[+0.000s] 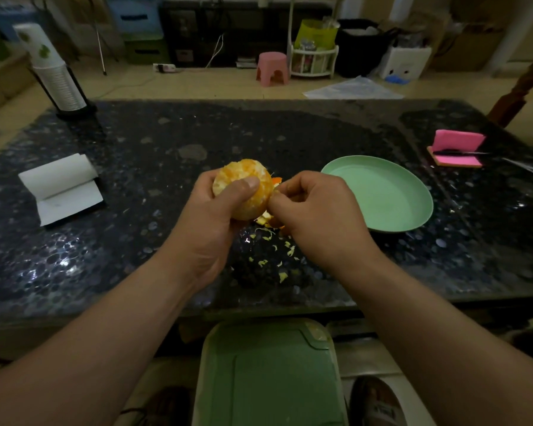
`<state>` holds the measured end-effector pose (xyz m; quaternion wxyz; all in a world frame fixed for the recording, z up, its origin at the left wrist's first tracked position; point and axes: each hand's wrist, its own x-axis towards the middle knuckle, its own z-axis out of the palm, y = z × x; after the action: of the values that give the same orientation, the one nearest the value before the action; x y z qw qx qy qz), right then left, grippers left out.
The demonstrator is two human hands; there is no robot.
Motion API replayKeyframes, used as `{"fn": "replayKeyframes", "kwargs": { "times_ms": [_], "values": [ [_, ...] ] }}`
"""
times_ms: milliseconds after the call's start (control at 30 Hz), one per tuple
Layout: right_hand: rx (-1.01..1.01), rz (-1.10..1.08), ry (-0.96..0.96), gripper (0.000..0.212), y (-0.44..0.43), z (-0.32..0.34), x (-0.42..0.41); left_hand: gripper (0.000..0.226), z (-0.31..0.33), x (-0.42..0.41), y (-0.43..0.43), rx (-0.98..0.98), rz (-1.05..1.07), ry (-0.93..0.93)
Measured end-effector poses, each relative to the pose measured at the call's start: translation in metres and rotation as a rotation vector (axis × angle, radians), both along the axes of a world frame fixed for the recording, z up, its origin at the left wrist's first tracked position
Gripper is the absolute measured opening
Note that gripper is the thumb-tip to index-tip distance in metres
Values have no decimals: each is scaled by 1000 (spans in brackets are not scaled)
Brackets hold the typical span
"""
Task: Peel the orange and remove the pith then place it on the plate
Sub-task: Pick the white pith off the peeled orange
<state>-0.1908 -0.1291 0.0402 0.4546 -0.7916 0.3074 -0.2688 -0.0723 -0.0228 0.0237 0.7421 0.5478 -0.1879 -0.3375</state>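
My left hand (211, 219) grips a peeled orange (243, 176) above the middle of the dark stone table, thumb across its front. The fruit shows pale patches of pith on its flesh. My right hand (317, 210) is right beside it, with thumb and fingers pinching at the orange's right side. Orange peel pieces (266, 221) lie on the table under the hands, and small pith scraps (274, 250) are scattered nearer to me. A pale green plate (382, 195) sits empty to the right of my right hand.
A white folded paper (60, 186) lies at the left. A stack of paper cups (54, 69) stands at the far left corner. A pink sponge with a black knife (457, 149) lies at the far right. A green bin (268, 373) stands below the table's near edge.
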Motion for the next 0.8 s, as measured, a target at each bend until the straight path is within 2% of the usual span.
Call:
{"fn": "replayKeyframes", "kwargs": {
  "times_ms": [167,333,633,800],
  "values": [
    [-52,-23,-34,10,1,0,-1,68,1,1,0,-50,-28,51],
    [-140,24,-59,10,2,3,-9,66,4,3,2,-94,-58,153],
    [-430,86,-117,12,-2,-6,-9,36,10,5,5,-21,-80,139],
    [-554,102,-100,3,-4,-10,-6,49,11,4,6,26,-50,135]
  ]
}}
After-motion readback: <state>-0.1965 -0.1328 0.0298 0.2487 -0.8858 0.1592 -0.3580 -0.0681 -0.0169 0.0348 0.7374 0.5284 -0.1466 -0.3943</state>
